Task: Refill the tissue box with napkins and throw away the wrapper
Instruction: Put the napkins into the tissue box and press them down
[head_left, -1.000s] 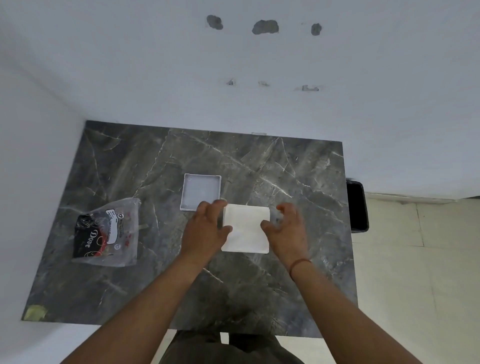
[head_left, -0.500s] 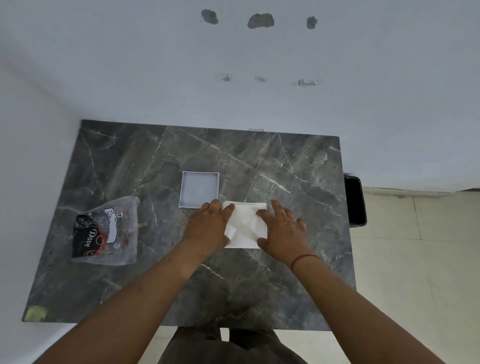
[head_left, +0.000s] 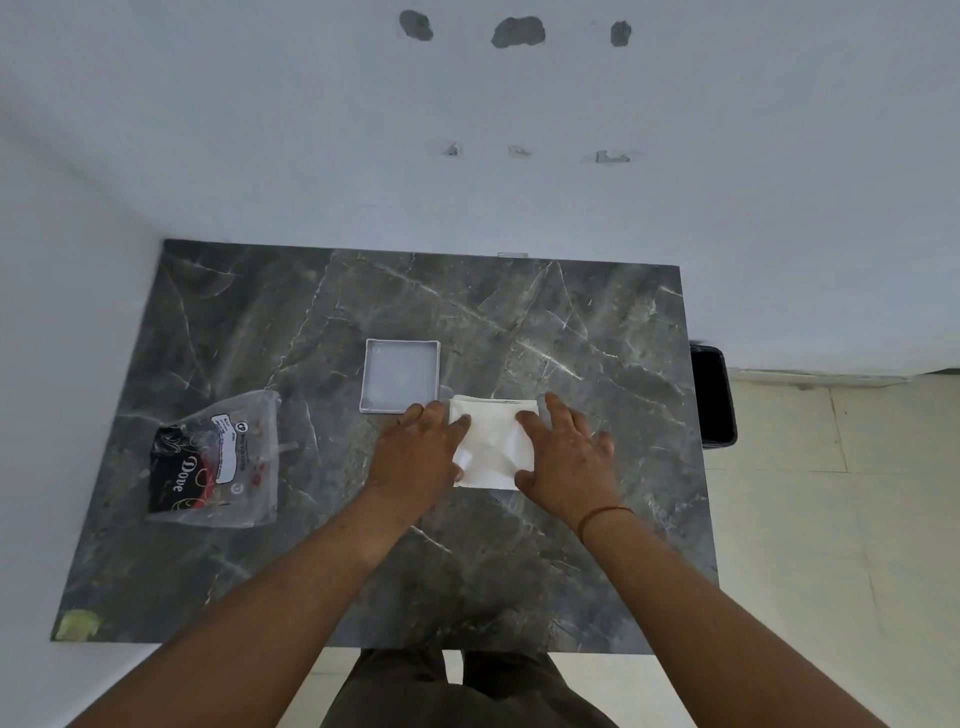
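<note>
The white stack of napkins (head_left: 493, 447) lies near the middle of the dark marble table (head_left: 597, 322), just right of the open, empty tissue box (head_left: 401, 375). The left hand (head_left: 415, 457) and right hand (head_left: 569, 460) rest flat on its two sides, fingers spread, pressing down rather than pinching. The clear wrapper (head_left: 215, 460) lies well apart at the table's left, and a black bin (head_left: 714, 395) stands beyond the right edge.

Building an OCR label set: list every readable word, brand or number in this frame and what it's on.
"Dove": white script on the black panel of the clear plastic wrapper, lying at the left of the marble table.
White label on the same wrapper: small print, too blurred to read.
Napkins, tissue box: no text visible.
</note>
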